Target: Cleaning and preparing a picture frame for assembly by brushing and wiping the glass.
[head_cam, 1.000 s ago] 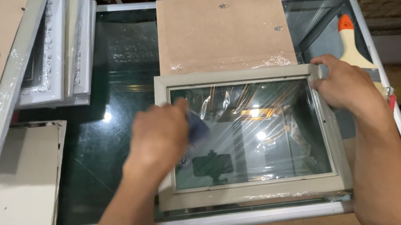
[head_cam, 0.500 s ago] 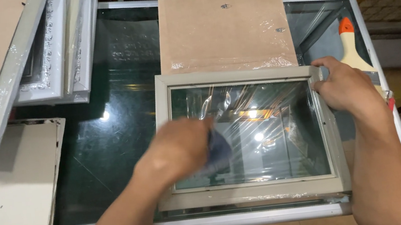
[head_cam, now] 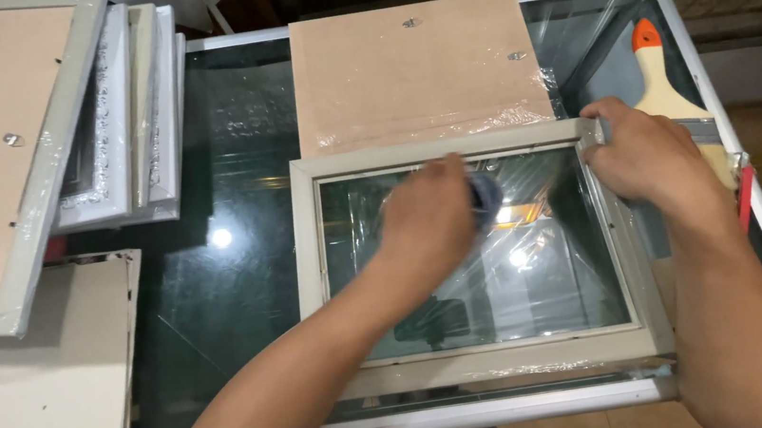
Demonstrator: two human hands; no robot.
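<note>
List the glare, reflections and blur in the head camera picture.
Head view: bright lamp glare spots sit on the framed glass pane and on the dark glass table; crinkled plastic film over the pane adds white streaks; a dark silhouette reflects low in the pane; the left hand, pressing a blue cloth, is slightly motion-blurred, while the right hand on the frame corner is sharp.

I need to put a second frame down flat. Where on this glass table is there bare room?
The widest free patch of glass table lies between the stacked frames and cardboard sheet on the left and the picture frame being wiped. The far right is crowded: backing board, paintbrush, right hand.
</note>
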